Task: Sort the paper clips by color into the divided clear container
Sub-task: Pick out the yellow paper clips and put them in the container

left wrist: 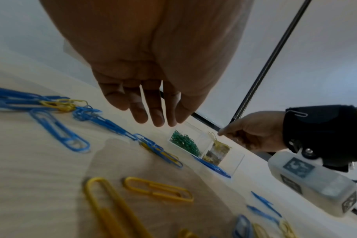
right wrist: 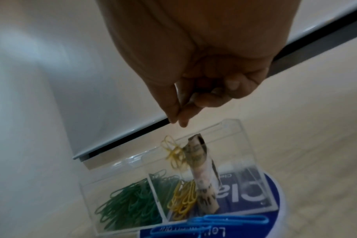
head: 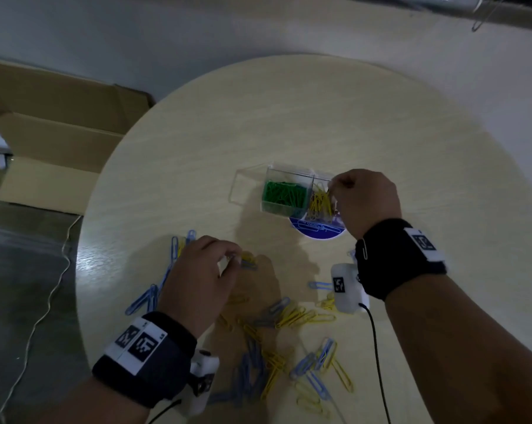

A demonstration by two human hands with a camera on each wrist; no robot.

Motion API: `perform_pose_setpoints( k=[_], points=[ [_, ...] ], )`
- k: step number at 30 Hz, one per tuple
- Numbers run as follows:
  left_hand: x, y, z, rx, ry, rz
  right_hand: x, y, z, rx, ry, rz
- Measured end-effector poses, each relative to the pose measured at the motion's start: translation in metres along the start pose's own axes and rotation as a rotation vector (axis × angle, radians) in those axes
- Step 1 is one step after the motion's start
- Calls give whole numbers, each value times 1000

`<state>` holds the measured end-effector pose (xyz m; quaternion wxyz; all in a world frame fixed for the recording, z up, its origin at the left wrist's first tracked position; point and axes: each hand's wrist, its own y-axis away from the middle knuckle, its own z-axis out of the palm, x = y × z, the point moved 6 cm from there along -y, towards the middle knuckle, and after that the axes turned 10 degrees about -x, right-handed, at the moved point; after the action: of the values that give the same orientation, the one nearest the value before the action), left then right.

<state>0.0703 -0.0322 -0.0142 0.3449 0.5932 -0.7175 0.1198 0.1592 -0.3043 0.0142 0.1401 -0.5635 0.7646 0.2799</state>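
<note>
Nearest me, the loose pile of blue and yellow clips is still sitting unsorted on the counter; a lot of them, mixed and overlapping, running from the near edge up toward my left hand. A second batch, the blue clips, is lying off to the left of that hand.

My left hand is hovering low over the pile. The head view is showing its fingers curling toward a clip at the top of the pile, maybe pinching it. The left wrist view is showing them fairly straight with nothing between them, so I can't tell whether they have one yet.

Further out, my right hand is working over the clear container. Thumb and index are pressed together just above the yellow clips in the right compartment. Nothing is visibly hanging from the fingertips in the right wrist view, so I'm judging that clip as just let go or too small to see.

Green clips are filling the left compartment, and I'm seeing none on the counter, so green looks done. Yellow is partly in (a few are hooked on a rolled paper insert standing in that compartment). Blue isn't started as far as I can see. A few blue clips are lying on a blue round label against the container's near side, not clearly inside it.

Rough estimate: under halfway, with the rest of the yellow and all the blue still to go.
</note>
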Motion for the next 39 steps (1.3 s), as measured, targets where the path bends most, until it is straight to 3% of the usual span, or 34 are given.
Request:
perform_pose_setpoints(
  k=[3,5,8,14,18,23,27,30,33,36,39],
  points=[
    [-3,1,3,-22,-98,41,-8,11,0,134,80,-172],
    [-4,2,7,-50,-149,65,-15,16,12,115,301,-243],
    [-7,3,8,-61,-158,73,-12,19,29,51,509,-228],
    [0,-5,10,-76,-418,191,-6,39,3,232,244,-288],
    [-3,-14,17,-128,-478,221,20,94,35,-1,183,-301],
    [-5,-15,15,-141,-368,179,44,148,88,-226,283,-286],
    [-8,-2,11,-120,-323,189,36,172,95,-250,340,-369],
    [-11,13,7,-112,-332,210,39,182,97,-282,389,-340],
    [-13,24,14,-188,-388,245,42,189,98,-303,382,-317],
    [-9,34,21,-267,-375,287,40,190,93,-266,342,-375],
    [-4,31,10,-203,-299,286,54,181,71,-135,163,-332]
  ],
)
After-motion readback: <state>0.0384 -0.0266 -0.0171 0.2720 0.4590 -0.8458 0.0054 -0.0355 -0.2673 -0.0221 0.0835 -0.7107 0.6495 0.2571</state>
